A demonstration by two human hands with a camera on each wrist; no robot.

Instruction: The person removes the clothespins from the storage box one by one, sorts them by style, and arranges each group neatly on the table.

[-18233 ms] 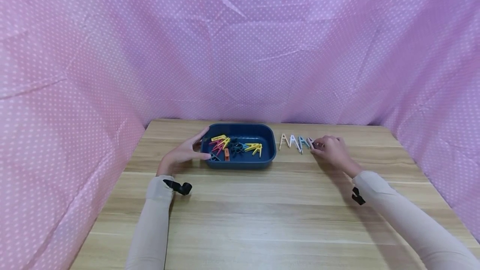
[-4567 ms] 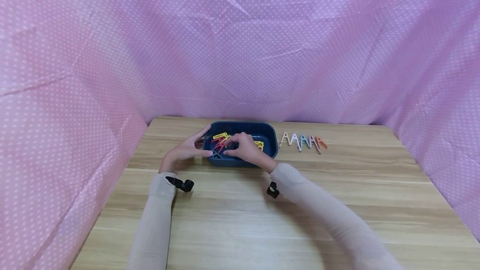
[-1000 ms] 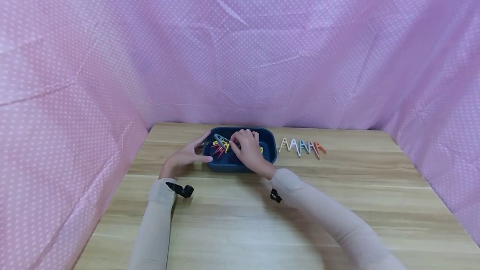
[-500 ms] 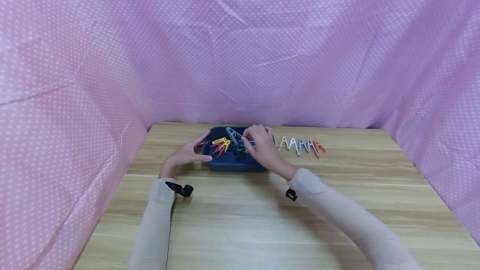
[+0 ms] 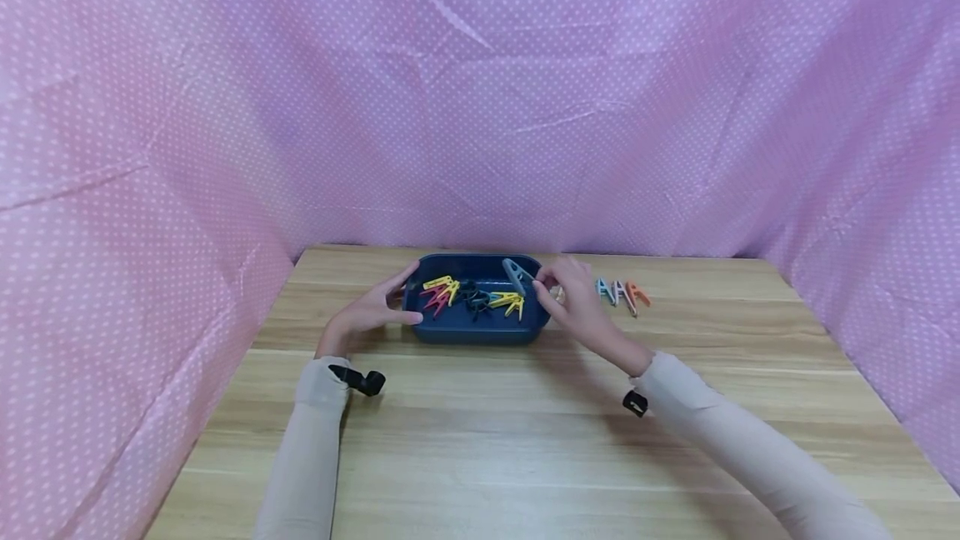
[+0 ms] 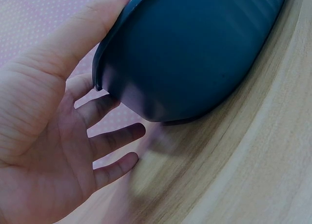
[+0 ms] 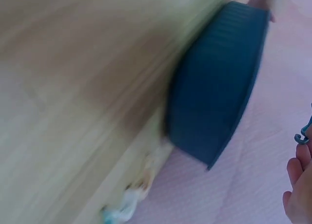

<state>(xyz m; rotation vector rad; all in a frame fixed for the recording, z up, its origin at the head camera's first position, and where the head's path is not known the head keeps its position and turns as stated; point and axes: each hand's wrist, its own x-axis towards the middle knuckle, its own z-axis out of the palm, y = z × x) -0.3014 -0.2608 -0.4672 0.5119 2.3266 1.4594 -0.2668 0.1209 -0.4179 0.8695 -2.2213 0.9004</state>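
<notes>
My left hand (image 5: 371, 307) holds the left end of a dark blue plastic tub (image 5: 472, 335). In the left wrist view its thumb lies over the tub's rim, and the other fingers spread near the end wall. My right hand (image 5: 581, 302) pinches a grey-blue clothespin (image 5: 516, 273) above the tub's right end. At the right wrist view's edge, only a small bit of this clothespin (image 7: 302, 137) shows. Inside the tub lie yellow clothespins (image 5: 508, 302), pink-red clothespins (image 5: 437, 298) and a dark tangle of clips (image 5: 476, 298).
To the right of the tub, a row on the wooden table (image 5: 480, 440) includes a blue clothespin (image 5: 604, 290), a pale purple clothespin (image 5: 620, 293) and an orange clothespin (image 5: 638, 293). My right hand covers the row's left part. Pink dotted cloth (image 5: 480, 107) hangs behind.
An orange clothespin has left the tub for the row's right end. My right hand has lifted the grey-blue clothespin from the tub's left side and carried it right. My left hand stays put.
</notes>
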